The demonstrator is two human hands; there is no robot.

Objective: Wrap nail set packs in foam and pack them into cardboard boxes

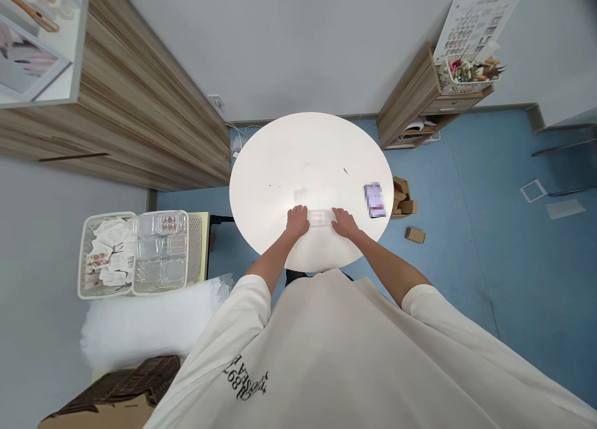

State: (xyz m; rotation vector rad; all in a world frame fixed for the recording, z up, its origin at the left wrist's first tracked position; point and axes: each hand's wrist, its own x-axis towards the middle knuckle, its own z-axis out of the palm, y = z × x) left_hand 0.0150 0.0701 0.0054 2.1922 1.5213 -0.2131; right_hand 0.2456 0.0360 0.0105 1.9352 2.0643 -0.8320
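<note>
A small flat transparent packet (319, 217) with pinkish contents lies at the near side of a round white table (270, 161). Its left end is under the curled fingers of my left hand (297, 221). At the right end, my right hand (344, 222) grips the packet with its fingers bent over the edge. What exactly the pinkish contents are is too small to make out. Just beyond my left hand lies a pale flat piece (301, 196), hard to tell from the tabletop.
A phone (375, 200) lies at the table's right. White baskets (83, 261) with cards and transparent boxes (161, 249) stand at left, above white plastic bags (140, 323). Wooden cabinets (163, 106) flank the table. Cardboard boxes (415, 234) sit on the blue floor.
</note>
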